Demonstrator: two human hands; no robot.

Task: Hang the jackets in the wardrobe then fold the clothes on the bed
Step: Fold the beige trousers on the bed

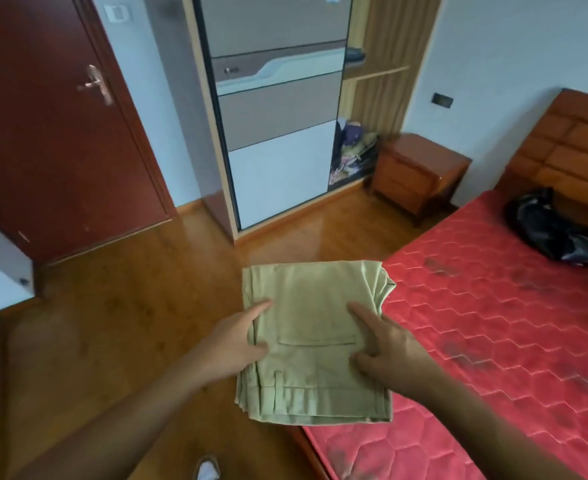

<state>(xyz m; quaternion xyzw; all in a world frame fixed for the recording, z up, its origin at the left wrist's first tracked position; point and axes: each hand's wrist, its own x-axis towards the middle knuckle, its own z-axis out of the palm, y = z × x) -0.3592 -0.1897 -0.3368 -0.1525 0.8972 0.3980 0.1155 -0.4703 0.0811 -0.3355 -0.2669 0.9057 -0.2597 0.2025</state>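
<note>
Head view: folded trousers (315,341) sit over the bed's (493,323) near corner. Left hand (237,344) and right hand (389,351) pinch the side edges. Keep level and lay flat so the folds hold.

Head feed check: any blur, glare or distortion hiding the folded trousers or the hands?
Head view: folded trousers, left hand and right hand read sharp; door handle and upper wardrobe are blurred; wide-angle bowing bends the door; soft glare on the floor by the wardrobe.
</note>
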